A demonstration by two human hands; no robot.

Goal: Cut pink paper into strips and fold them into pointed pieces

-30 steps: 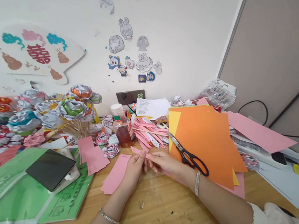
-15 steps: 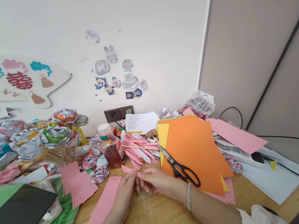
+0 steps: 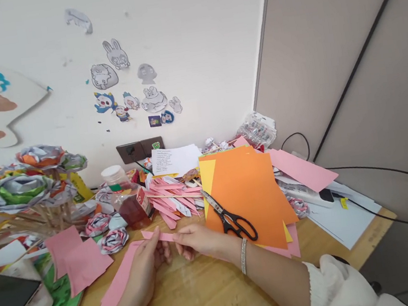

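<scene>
A narrow folded pink paper strip [image 3: 167, 236] is stretched between my two hands, just above the wooden table. My left hand [image 3: 150, 254] pinches it towards its left end, thumb on top. My right hand [image 3: 195, 240], below a silvery bracelet, grips the other end between thumb and fingers. Under my left wrist lies a longer stack of pink paper [image 3: 121, 281], partly hidden by the forearm. Black-handled scissors [image 3: 232, 220] rest on orange sheets [image 3: 249, 187] to the right of my right hand. Beyond my hands is a heap of folded pink and white strips [image 3: 168, 198].
A bottle of reddish liquid [image 3: 129, 199] stands behind my left hand. Paper roses [image 3: 19, 191] on sticks crowd the left, with pink squares [image 3: 86, 263] and a black-topped device [image 3: 8, 302] nearer. Cables [image 3: 395, 217] and a pink sheet [image 3: 302, 167] lie at right.
My hands have drawn apart, so more of the pink strip shows between them. The view has turned to the right, shifting everything leftwards in it.
</scene>
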